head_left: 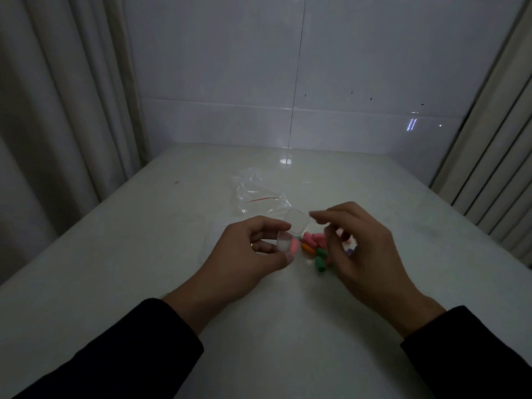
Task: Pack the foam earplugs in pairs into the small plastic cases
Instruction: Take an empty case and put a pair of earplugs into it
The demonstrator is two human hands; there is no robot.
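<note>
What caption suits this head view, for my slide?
Left hand holds an open clear case beside loose earplugs.

Before you, the white table (144, 254) carries a clear bag (256, 194) and, nearer you, a heap of earplugs (315, 247).

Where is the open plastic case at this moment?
In the head view, the open plastic case sits just left of centre, held in the left hand, with the pile of coloured earplugs on the table immediately to its right.

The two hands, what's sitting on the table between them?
Head view: between left hand and right hand, a pile of earplugs, pink, orange, green.
</note>
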